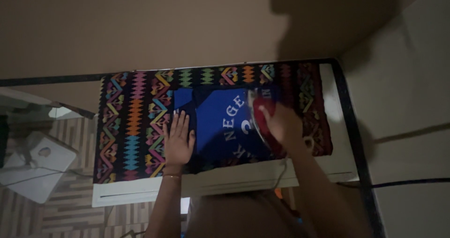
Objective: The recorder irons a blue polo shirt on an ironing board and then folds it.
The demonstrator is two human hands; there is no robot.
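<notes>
We look down on white desk (225,184) with black edge trim. Over it, woven cloth (133,125) with bright zigzag and diamond bands on black. On cloth, blue garment (220,121) with white lettering, spread flat. Our left hand (178,140) lies palm down, fingers spread, on garment's left edge. Our right hand (281,124) closes its grip around handle of red iron (260,114), resting on garment's right part. Thin cord (281,170) hangs below right wrist. Room dim.
</notes>
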